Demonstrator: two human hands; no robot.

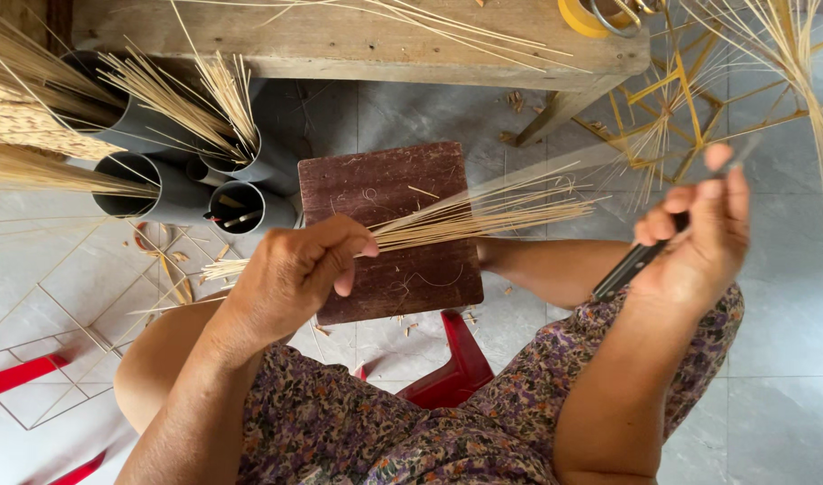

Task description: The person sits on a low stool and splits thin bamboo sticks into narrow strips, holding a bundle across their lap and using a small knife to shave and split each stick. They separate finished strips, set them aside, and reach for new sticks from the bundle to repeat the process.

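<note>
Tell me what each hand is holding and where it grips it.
Left hand grips a bundle of thin bamboo sticks near one end. Right hand grips a knife by its dark handle.

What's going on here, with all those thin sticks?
A seated person grips a bundle of thin bamboo sticks in the left hand, fanned out over a dark wooden block. The right hand holds a black-handled knife, raised beside the bundle and apart from it. More sticks stand in grey pipes nearby.
</note>
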